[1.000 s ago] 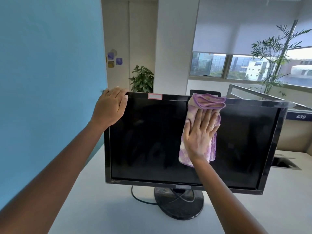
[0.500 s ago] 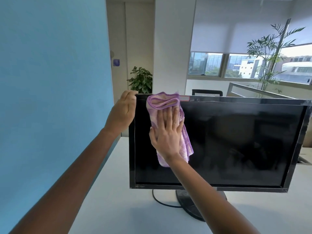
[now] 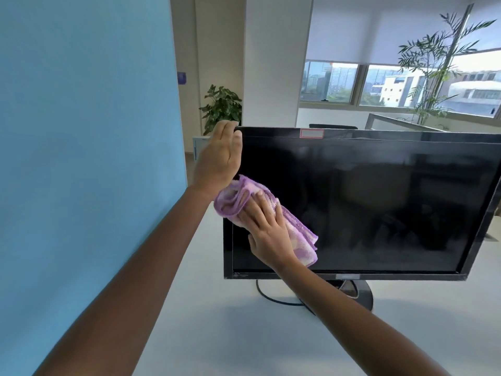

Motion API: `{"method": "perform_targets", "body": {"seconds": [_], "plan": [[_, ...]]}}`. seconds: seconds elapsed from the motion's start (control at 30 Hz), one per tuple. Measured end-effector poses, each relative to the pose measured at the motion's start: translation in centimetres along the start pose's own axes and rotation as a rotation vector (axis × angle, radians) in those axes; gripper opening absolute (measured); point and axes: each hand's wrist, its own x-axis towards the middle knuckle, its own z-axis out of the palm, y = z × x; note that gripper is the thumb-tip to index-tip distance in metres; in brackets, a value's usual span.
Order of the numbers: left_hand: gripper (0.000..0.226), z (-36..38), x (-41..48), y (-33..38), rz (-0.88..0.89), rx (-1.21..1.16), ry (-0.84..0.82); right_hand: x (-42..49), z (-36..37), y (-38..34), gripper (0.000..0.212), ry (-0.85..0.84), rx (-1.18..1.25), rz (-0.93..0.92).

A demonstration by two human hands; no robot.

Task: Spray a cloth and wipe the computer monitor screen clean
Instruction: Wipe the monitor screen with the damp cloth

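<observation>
midway through the wipe, my right hand [image 3: 268, 226] lies flat, fingers straight and spread, pressing the folded purple cloth [image 3: 301, 233] against the lower left part of the dark monitor [image 3: 379, 202] screen, close to its left bezel. my left hand [image 3: 219, 158] stands with straight fingers against the monitor's upper left corner, bracing it; whether the thumb hooks behind the frame i cannot tell. the monitor sits on its round stand [image 3: 362, 293] on the white bench [image 3: 206, 335], a dark cable [image 3: 271, 295] looping out beneath it. no spray bottle is in view, so i judge the spraying done and wiping the step in hand. to do it well, i reckon the palm should bear evenly on the cloth, with light pressure and overlapping passes that run right to the bezel and into the corners, and the bunched end at the left tucked under so it does not drag. the bracing hand matters: a push on one side could swivel or tip the screen on its stand. how much of the panel is clean i cannot tell, since reflections hide any smears.
</observation>
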Motion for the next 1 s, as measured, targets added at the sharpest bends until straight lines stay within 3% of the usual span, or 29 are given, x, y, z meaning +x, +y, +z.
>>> {"method": "perform_targets", "body": {"seconds": [0.27, 0.47, 0.7, 0.87, 1.0], "plan": [[0.044, 0.0, -0.2, 0.1, -0.004, 0.022, -0.014, -8.3, 2.9, -0.4, 0.064, -0.435, -0.201, -0.373], [0.046, 1.1, -3.1, -1.0, -0.005, -0.118, 0.018, -7.4, 2.2, -0.6, 0.063, -0.418, -0.176, -0.357], [0.057, 4.8, -10.6, -2.4, -0.262, -0.273, -0.038, -8.1, 2.2, -1.3, 0.063, -0.369, -0.109, -0.312], [0.046, 6.1, -13.6, -1.9, -0.356, -0.245, -0.050, -9.3, 1.3, 1.1, 0.057, -0.304, -0.132, -0.312], [0.055, 7.4, -14.6, -0.4, -0.344, -0.052, -0.042, -11.2, 0.4, 4.5, 0.052, -0.274, -0.164, -0.298]]}}
